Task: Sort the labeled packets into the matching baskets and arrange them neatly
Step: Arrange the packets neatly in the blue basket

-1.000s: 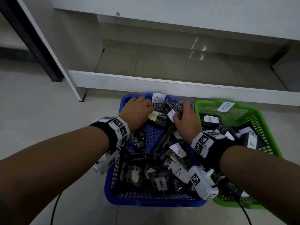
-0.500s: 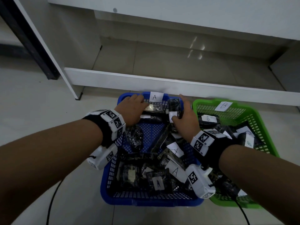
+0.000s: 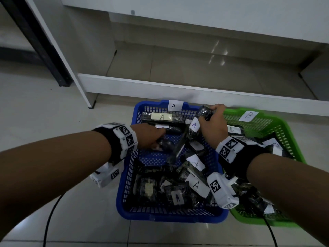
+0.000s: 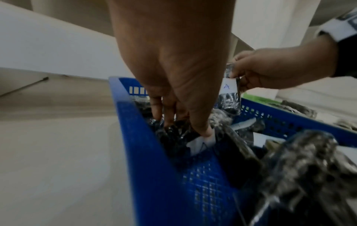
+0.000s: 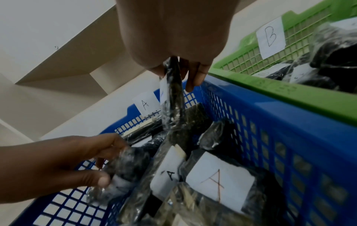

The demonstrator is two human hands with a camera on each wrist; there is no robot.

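Right hand [image 3: 212,125], at 1 o'clock over the blue basket [image 3: 124,184], has its grip closed on an upright A-labeled packet [image 3: 195,124]; left hand [image 3: 151,138], at 10 o'clock, pinches a second packet [image 3: 165,145] inside. Likely risks: slick wrap slipping from either pinch, or the raised packet tipping over the rim into the adjoining green basket [image 3: 292,138] marked B.

Glossy crinkled clear-plastic packets [image 3: 178,195] with matt paper labels [image 3: 196,186] fill a perforated blue plastic basket [image 3: 128,177].
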